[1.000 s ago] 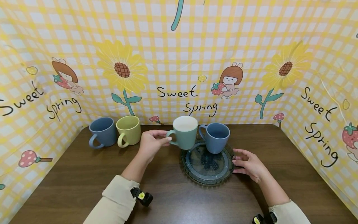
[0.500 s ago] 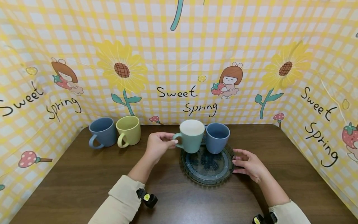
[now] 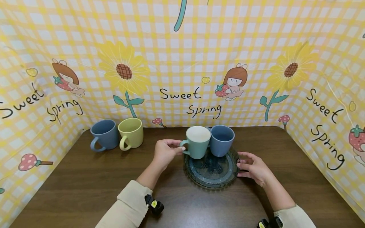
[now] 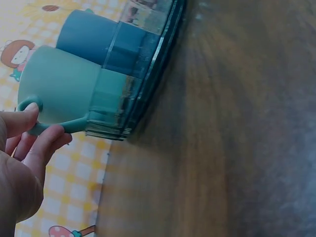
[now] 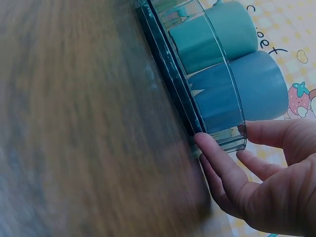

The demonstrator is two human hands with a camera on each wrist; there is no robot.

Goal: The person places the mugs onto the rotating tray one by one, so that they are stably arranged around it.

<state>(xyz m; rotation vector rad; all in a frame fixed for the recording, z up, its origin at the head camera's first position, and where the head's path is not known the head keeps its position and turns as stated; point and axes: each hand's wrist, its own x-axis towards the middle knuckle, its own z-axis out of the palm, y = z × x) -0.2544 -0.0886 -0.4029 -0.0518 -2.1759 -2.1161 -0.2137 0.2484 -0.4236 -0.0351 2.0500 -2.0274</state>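
My left hand (image 3: pixel 165 154) pinches the handle of a teal mug (image 3: pixel 196 146) that has a white inside. This mug stands upright at the back left of a round see-through tray (image 3: pixel 212 177) with a raised rim. Right beside it on the tray is a blue mug (image 3: pixel 222 142). In the left wrist view, thumb and fingers close on the teal mug's handle (image 4: pixel 74 125), and the tray's clear wall crosses its lower part. My right hand (image 3: pixel 254 168) holds the tray's right rim; in the right wrist view its fingers (image 5: pixel 217 155) lie along the wall and underside edge.
Another blue mug (image 3: pixel 104 135) and a yellow-green mug (image 3: pixel 131 134) stand together at the table's back left. The brown wooden table (image 3: pixel 85 186) meets a yellow checked cloth (image 3: pixel 182 72) hung at the back and both sides.
My left hand has carried the teal mug right and down onto the tray, close against the blue mug, whose handle is now mostly hidden. The right hand and tray stay put.
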